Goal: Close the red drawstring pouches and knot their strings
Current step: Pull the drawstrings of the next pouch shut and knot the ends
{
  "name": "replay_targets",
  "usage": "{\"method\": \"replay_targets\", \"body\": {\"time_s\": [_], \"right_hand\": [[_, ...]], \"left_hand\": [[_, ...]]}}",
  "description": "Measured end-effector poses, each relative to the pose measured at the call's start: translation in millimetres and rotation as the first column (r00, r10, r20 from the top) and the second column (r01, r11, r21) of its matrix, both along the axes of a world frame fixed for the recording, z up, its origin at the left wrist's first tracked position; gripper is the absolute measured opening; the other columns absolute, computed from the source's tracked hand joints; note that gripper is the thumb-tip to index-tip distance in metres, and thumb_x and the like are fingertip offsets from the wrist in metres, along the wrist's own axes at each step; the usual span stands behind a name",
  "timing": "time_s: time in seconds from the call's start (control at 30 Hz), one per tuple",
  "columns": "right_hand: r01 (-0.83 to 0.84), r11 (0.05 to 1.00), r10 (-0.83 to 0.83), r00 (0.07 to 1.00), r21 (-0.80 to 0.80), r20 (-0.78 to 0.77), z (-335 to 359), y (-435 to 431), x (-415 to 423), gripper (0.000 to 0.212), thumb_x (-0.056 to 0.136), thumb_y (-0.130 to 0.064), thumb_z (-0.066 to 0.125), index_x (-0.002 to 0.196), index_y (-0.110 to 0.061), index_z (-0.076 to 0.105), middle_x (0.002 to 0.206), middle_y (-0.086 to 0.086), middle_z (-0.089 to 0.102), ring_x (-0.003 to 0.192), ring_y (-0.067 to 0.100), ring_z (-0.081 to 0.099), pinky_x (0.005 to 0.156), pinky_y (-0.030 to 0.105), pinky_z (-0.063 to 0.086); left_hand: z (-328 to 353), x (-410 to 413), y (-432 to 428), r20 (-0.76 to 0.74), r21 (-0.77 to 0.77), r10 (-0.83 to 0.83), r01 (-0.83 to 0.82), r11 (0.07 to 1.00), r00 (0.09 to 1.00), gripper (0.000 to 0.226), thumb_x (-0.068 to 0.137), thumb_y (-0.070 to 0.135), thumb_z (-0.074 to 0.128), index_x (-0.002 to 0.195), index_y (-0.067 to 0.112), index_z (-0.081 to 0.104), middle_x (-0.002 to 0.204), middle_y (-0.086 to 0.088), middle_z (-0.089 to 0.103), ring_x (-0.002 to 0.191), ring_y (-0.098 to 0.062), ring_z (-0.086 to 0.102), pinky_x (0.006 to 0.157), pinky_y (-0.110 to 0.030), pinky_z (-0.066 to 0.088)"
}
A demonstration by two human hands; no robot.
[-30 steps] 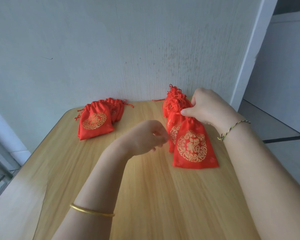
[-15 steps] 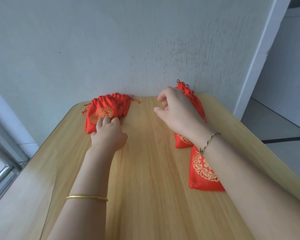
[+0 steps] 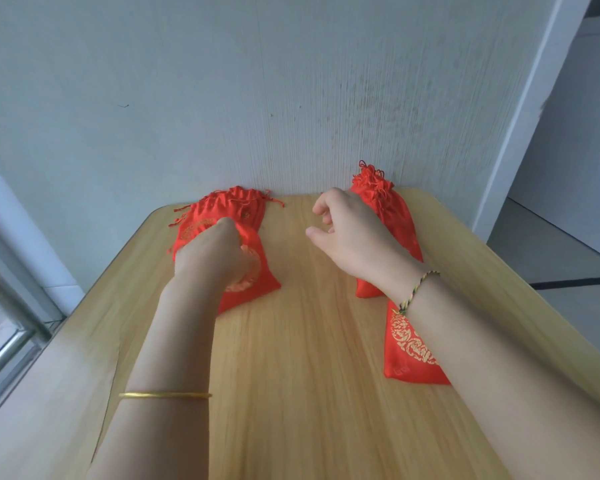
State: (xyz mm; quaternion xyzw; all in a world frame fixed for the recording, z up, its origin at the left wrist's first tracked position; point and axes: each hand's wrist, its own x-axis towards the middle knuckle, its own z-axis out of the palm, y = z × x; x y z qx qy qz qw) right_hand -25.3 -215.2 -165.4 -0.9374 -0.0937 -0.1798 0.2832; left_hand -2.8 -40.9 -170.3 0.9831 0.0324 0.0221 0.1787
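Entry: top pouch (image 3: 255, 284), left stack (image 3: 236, 202) against wall (image 3: 291, 98). Our left grip (image 3: 212, 254) curled onto it. Our right grip (image 3: 350, 237) loose, empty, before right stack (image 3: 392, 209) by wall. Risk: tangled strings drag neighbouring pouches along.

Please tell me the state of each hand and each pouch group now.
left hand: grips top left pouch.
right hand: loosely curled, empty.
top left pouch: flat on its pile, gripped.
back right pouches: mouths gathered, strings bunched.
near right pouch: lies flat, mouth hidden by forearm.
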Motion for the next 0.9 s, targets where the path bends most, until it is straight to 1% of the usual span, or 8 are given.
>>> {"method": "replay_targets", "body": {"time_s": [0.07,0.13,0.23,0.33,0.47,0.63,0.77,0.9], "right_hand": [[-0.010,1.000,0.010,1.000,-0.003,-0.006,-1,0,0,0.031,0.089,-0.025,0.057,0.115,-0.011,0.049,0.117,0.007,0.049,0.096,0.021,0.055,0.088,0.035,0.045],[-0.021,1.000,0.021,1.000,-0.004,-0.013,-1,1,0,0.031,0.089,-0.025,0.056,0.116,-0.011,0.049,0.117,0.007,0.049,0.096,0.021,0.054,0.088,0.034,0.044],[-0.034,0.999,0.034,0.999,-0.014,-0.013,-2,0,0,0.031,0.089,-0.025,0.056,0.116,-0.011,0.049,0.117,0.007,0.049,0.092,0.017,0.052,0.086,0.030,0.043],[-0.051,0.998,0.050,0.999,-0.028,-0.021,-5,2,2,0.031,0.089,-0.024,0.057,0.116,-0.011,0.049,0.117,0.007,0.050,0.088,0.013,0.047,0.084,0.028,0.042],[-0.070,0.997,0.069,0.997,-0.044,-0.034,-7,2,3,0.029,0.089,-0.025,0.056,0.115,-0.012,0.050,0.117,0.006,0.051,0.087,0.012,0.047,0.081,0.024,0.039],[-0.092,0.994,0.089,0.994,-0.052,-0.060,-8,4,2,0.029,0.090,-0.024,0.055,0.116,-0.012,0.050,0.117,0.005,0.051,0.093,0.014,0.049,0.081,0.023,0.036],[-0.166,0.986,0.166,0.981,0.008,-0.101,-5,6,-1,0.029,0.090,-0.013,0.052,0.119,-0.013,0.052,0.115,0.005,0.053,0.090,0.019,0.058,0.072,0.027,0.043],[-0.262,0.909,0.343,0.911,0.323,-0.228,6,6,-8,0.050,0.085,0.006,0.044,0.131,-0.014,0.046,0.124,0.003,0.049,0.062,0.017,0.062,0.059,0.033,0.053]], "left_hand": [[2,1,2,-0.041,-0.198,-0.057,0.048,0.979,0.998,0.021,0.084,0.015,0.060,0.095,-0.002,0.056,0.068,-0.012,0.071,0.070,-0.026,0.070,0.075,-0.040,0.057],[-1,4,4,-0.035,-0.231,-0.020,0.011,0.973,0.999,0.022,0.084,0.014,0.061,0.089,-0.007,0.055,0.064,-0.016,0.068,0.062,-0.030,0.069,0.065,-0.039,0.058],[-6,6,7,-0.040,-0.079,0.055,-0.058,0.995,0.998,0.044,0.079,0.027,0.067,0.101,-0.009,0.055,0.090,-0.021,0.064,0.077,-0.036,0.063,0.062,-0.039,0.050],[-7,6,12,-0.148,0.075,0.087,-0.077,0.994,0.985,0.051,0.081,0.043,0.064,0.099,-0.004,0.058,0.108,-0.022,0.061,0.100,-0.038,0.057,0.081,-0.046,0.050],[3,-6,7,-0.268,0.177,0.017,0.031,0.984,0.963,0.043,0.090,0.043,0.056,0.073,0.004,0.047,0.089,-0.007,0.055,0.089,-0.027,0.055,0.074,-0.032,0.043],[2,-13,9,-0.354,0.184,-0.051,0.123,0.975,0.934,0.038,0.086,0.030,0.065,0.106,-0.002,0.062,0.101,-0.006,0.064,0.097,-0.027,0.062,0.083,-0.032,0.051],[6,-10,4,-0.146,-0.006,-0.278,0.280,0.960,0.949,0.020,0.084,0.019,0.066,0.094,0.001,0.069,0.088,-0.006,0.068,0.077,-0.016,0.058,0.071,-0.027,0.047],[20,-15,-7,0.141,-0.261,-0.433,0.455,0.851,0.890,0.004,0.084,0.017,0.066,0.081,0.015,0.064,0.075,0.007,0.058,0.063,-0.001,0.050,0.061,-0.014,0.039]]}}
